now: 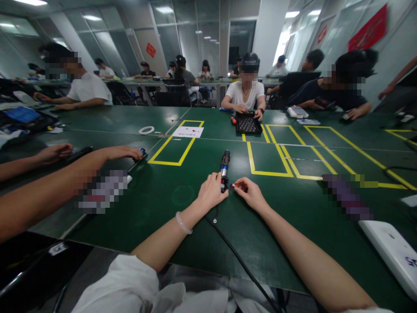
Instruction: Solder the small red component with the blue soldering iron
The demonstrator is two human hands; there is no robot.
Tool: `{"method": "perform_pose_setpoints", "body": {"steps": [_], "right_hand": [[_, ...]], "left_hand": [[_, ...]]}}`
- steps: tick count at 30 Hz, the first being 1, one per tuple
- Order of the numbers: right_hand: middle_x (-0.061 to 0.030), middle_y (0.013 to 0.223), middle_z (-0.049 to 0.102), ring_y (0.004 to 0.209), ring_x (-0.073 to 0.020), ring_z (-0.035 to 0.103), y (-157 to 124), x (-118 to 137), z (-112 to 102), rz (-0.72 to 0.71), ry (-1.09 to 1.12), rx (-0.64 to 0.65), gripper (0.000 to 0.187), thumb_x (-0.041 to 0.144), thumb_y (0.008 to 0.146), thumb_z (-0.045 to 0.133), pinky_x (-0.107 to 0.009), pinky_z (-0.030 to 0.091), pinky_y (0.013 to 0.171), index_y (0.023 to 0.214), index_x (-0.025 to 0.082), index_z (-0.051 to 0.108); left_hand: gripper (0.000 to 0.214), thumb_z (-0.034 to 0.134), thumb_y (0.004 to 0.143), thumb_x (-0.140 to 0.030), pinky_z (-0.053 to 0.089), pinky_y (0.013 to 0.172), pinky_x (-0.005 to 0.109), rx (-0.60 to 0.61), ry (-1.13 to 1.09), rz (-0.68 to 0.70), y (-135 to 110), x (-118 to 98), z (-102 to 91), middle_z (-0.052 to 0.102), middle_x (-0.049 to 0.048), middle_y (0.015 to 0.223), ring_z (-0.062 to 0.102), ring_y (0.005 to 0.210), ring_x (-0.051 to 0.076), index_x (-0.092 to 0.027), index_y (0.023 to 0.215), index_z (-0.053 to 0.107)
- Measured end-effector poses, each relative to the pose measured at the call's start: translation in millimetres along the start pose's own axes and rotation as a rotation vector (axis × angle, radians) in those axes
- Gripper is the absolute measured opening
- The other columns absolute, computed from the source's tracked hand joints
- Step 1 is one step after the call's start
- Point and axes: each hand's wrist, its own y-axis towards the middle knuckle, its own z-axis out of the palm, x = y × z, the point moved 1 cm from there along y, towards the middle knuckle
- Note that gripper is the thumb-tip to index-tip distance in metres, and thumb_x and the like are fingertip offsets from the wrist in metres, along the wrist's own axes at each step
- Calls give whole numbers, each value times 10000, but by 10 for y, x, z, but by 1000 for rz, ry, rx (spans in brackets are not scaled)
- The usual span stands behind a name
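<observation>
My left hand [212, 190] is closed around the near end of a slim cylindrical device [224, 167], which lies pointing away from me on the green table. The device is black at its far end, with a blue band and a silver section; its near end is partly covered by my fingers. Just to the right, my right hand [250, 192] pinches a small red and dark part [233, 185], too small to name, a short gap from the device. A black cable [236, 254] with a small ring terminal [214, 221] beside it runs from under my left wrist toward my lap.
On the left, a neighbour's arm [74, 174] reaches over the table [182, 226]. Across from me, a person handles a black tray [249, 123]. A white box [389, 250] lies at right. Yellow tape [272, 174] marks the tabletop, and a paper sheet [188, 131] lies ahead.
</observation>
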Motion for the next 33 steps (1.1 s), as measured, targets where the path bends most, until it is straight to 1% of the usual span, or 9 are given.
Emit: {"method": "perform_pose_setpoints", "body": {"steps": [3,9,14,16,19,26,30,33], "right_hand": [[-6,759,596,657,-144,543,-1,-7,0,-19,-32,8,144,286,846,606,-260,429,620,945,181,597],[-15,816,579,704,-147,552,7,-21,18,-72,-91,36,89,247,824,632,-263,434,649,889,190,613],[-2,775,599,700,-151,576,3,-9,31,-56,-8,68,144,228,820,635,-264,446,650,951,188,595],[-5,779,602,701,-151,578,-8,21,20,-79,-6,70,134,233,824,635,-265,449,651,947,189,603],[-24,825,589,692,-145,557,-25,73,-7,-149,-64,70,87,235,848,614,-271,448,655,914,191,650],[-53,912,573,789,-158,573,-30,129,-28,-206,-80,113,193,166,858,568,-286,473,724,993,198,701],[-60,924,572,814,-163,574,-39,171,-31,-206,-96,112,254,113,841,525,-289,476,731,996,197,708],[-62,927,589,805,-165,580,-50,196,-37,-185,-99,99,280,100,830,501,-289,477,722,1020,191,687]], "left_hand": [[591,551,817,-447,487,824,326,12,-18,38,-36,-76,2,512,118,1177,506,1075,249,-164,1312,394],[595,536,823,-427,486,839,331,30,-44,103,-94,-116,-32,506,110,1195,500,1084,245,-172,1335,376],[579,538,819,-422,475,864,348,21,-26,118,-102,-136,-40,508,118,1188,500,1073,252,-162,1318,401],[583,536,822,-420,469,875,351,16,-20,118,-101,-137,-34,512,118,1184,504,1067,251,-160,1326,399],[596,542,824,-423,457,886,352,6,-7,113,-98,-139,-22,521,117,1177,509,1061,250,-157,1338,395],[587,525,841,-431,443,832,352,-19,62,111,-100,-187,-20,533,123,1161,512,1022,254,-132,1332,405],[556,493,866,-436,437,825,355,-33,71,108,-97,-208,-23,532,129,1145,514,1013,254,-123,1320,416],[573,487,873,-462,437,833,365,-25,65,102,-89,-210,-21,527,135,1141,514,1012,258,-123,1329,410]]}}
